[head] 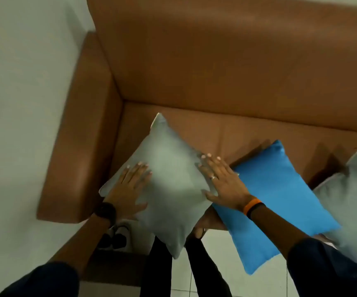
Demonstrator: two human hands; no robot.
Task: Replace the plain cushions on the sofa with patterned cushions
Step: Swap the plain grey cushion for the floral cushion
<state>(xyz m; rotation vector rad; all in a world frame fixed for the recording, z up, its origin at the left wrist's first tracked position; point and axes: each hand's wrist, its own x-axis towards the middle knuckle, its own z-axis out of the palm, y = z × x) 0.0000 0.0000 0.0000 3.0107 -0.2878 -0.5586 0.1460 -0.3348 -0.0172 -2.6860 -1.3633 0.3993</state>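
Both hands, left hand (130,185) and right hand (222,181), lay flat and open on the grey cushion (169,181); soft, light, best pinched by its side edges

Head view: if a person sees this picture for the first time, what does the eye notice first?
First, the bright blue cushion at lower right on the brown sofa. Next, the left hand and right hand lie flat on a grey cushion near the sofa's armrest. Another grey cushion sits at the right edge.
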